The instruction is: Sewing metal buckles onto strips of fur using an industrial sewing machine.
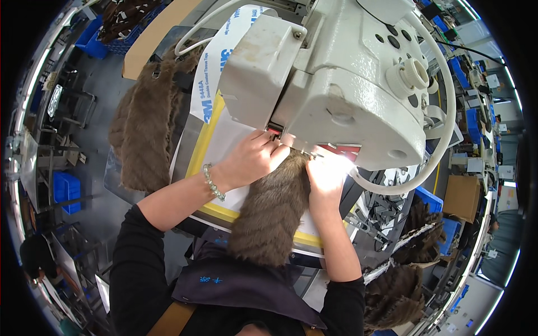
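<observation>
A brown fur piece (274, 207) lies over the white work surface (227, 137) and hangs past its near edge toward me. Its far end reaches under the head of a white sewing machine (347, 84). My left hand (252, 159), with a bead bracelet (213, 182) at the wrist, pinches the fur's far left edge by the needle area. On the other side, my right hand (326, 182) has its fingers closed at the fur's right edge, washed out by the machine's bright lamp. The fingertips and the stitching spot are partly hidden.
Another brown fur piece (147, 131) hangs over the table's left side. Yellow tape (197, 151) edges the work surface. A white hose (443, 140) loops round the machine's right. Small metal parts (372, 215) lie to the right, with more fur (395, 297) below and a cardboard box (461, 199) beyond.
</observation>
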`<state>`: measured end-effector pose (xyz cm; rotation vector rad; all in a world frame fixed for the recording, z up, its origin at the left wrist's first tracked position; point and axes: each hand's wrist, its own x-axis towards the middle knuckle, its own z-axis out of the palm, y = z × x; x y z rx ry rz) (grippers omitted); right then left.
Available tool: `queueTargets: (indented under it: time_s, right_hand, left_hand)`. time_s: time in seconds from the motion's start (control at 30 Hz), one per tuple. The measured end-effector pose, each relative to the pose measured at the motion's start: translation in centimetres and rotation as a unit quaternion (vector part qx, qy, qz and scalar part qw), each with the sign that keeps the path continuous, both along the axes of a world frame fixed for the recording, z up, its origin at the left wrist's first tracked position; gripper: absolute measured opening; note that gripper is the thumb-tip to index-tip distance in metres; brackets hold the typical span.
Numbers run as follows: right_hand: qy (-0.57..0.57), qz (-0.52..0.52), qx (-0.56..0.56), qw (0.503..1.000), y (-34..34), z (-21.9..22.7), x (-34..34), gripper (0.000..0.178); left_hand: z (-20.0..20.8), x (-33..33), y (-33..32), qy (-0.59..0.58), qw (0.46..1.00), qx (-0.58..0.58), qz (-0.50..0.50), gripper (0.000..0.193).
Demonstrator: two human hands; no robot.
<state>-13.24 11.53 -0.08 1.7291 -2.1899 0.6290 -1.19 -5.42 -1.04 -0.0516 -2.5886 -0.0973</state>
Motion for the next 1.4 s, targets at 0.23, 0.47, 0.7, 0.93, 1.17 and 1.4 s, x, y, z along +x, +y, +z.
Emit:
queueTargets:
  time_s: [0.23,0.47,0.7,0.93,1.17,1.4]
  right_hand:
    - [-0.005,0.001,0.0,1.0,0.0,-0.2,0.0,0.023]
    - [0.019,0.012,0.048,0.999,-0.1,0.3,0.1,0.021]
    - [0.087,0.023,0.066,0.994,0.0,0.5,0.8,0.027]
    - [0.118,0.082,0.194,0.97,1.3,1.2,3.0,0.042]
    - [0.116,0.052,0.209,0.969,3.0,0.6,4.9,0.042]
    - [0.093,0.031,0.175,0.98,3.8,0.5,5.7,0.048]
  left_hand:
    - [0.2,0.0,0.0,0.006,1.0,-0.022,0.001,0.037]
    - [0.8,0.7,0.5,-0.046,0.998,-0.035,-0.005,0.017]
    - [1.3,1.4,0.1,-0.05,0.998,-0.006,-0.048,0.021]
    - [3.0,0.9,2.2,-0.117,0.985,0.108,-0.059,0.025]
    - [0.6,-2.8,3.1,-0.078,0.982,0.051,-0.161,0.026]
    - [-0.1,-2.8,2.4,0.014,0.988,0.041,-0.147,0.013]
